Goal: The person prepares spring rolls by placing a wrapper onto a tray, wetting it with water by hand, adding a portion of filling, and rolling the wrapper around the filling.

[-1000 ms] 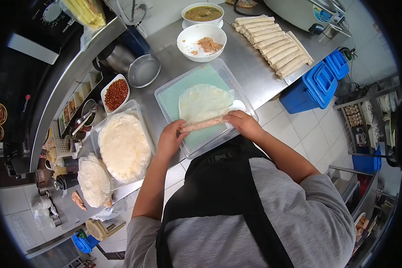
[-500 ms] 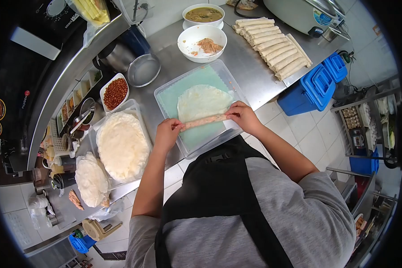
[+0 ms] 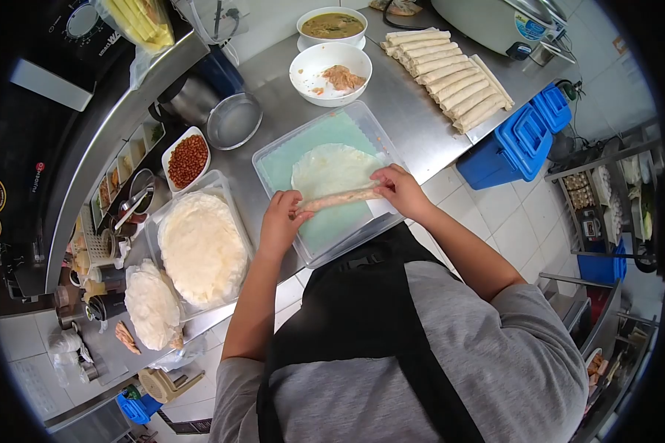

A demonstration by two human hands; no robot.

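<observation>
A round, pale spring roll wrapper point(image 3: 332, 166) lies on a green sheet point(image 3: 277, 159) over a clear plastic lid point(image 3: 360, 118). Its near edge is folded around a strip of pinkish filling, making a partly rolled spring roll point(image 3: 340, 199). My left hand point(image 3: 281, 220) pinches the left end of this roll, fingers closed. At the right end, my right hand point(image 3: 401, 191) grips it between thumb and fingers. The far part of the wrapper lies flat beyond the roll.
Finished rolls point(image 3: 451, 77) lie in a row at the upper right. A white bowl point(image 3: 331, 96) holds leftover filling, with a soup bowl point(image 3: 334, 27) behind it. Stacked wrappers point(image 3: 203, 247) fill a plastic tub on the left, near a dish of red-brown beans or nuts point(image 3: 188, 161).
The fingers of my left hand have shifted and curled further over the roll's left end. My right hand stays at the right end. The camera view has shifted slightly.
</observation>
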